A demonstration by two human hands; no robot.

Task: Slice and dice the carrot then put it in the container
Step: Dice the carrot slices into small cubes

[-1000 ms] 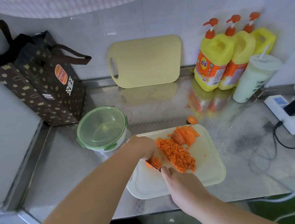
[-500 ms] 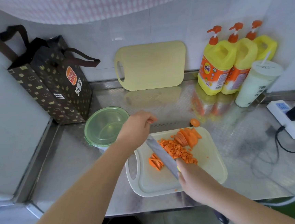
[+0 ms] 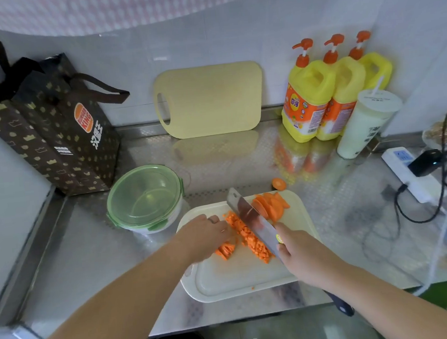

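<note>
Change since half a second back: left hand (image 3: 209, 235) is off its raised position near the container and is now down on the cutting board (image 3: 241, 289). The knife (image 3: 251, 218) has swung off the strips and now lies angled, tip pointing away, along the far side of the diced pile.

Left hand: palm down, fingers close together and bent over the carrot strips (image 3: 225, 249). Fingertips are hidden, so I cannot tell if they pinch or only press. Right hand (image 3: 300, 252): wrapped round the knife where blade meets handle.

Carrot, outward from the hands: diced carrot (image 3: 250, 237) lies between the two hands. Uncut carrot slices (image 3: 271, 205) are fanned just beyond the blade. One carrot end (image 3: 279, 184) sits off the board on the counter (image 3: 88, 248).

Judgement: strips are being steadied for the next cross-cuts, so dicing is partly done. Nothing is in the container (image 3: 145, 197) yet, and its green lid is on. It stands just beyond and outside the left hand, near the board's corner.

Room: the near part of the board in front of both hands is bare. The dice sit well in from the board's edges, while the slices crowd its far edge. Cables (image 3: 410, 215) lie well outside the right hand.
</note>
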